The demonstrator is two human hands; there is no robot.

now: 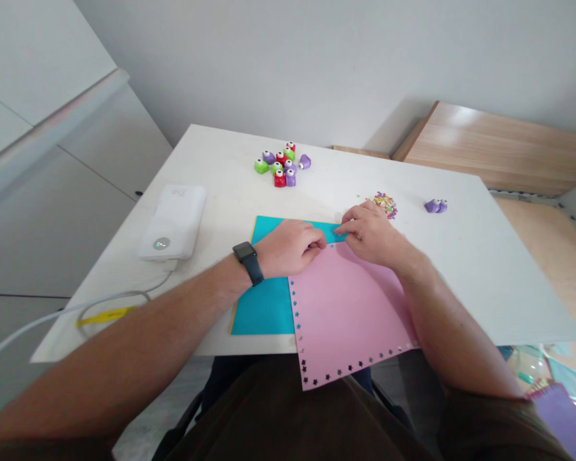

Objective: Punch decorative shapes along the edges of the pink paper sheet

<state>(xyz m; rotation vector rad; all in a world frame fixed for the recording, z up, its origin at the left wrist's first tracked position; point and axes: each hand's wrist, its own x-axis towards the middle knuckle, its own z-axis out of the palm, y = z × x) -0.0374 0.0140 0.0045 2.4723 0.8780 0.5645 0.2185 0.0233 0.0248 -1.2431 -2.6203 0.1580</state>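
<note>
A pink paper sheet with star holes punched along its left and near edges lies on a teal sheet, overhanging the table's near edge. My left hand, with a black watch on the wrist, is curled into a loose fist pressing at the pink sheet's far left corner. My right hand rests at the far edge, fingers pinched together at the paper's top edge beside the left hand. Whether a small punch sits under the hands is hidden.
Several small green, red and purple craft punches cluster at the far side of the white table. A pile of coloured paper bits, one purple punch, a white power bank with cable, and a wooden board lie around.
</note>
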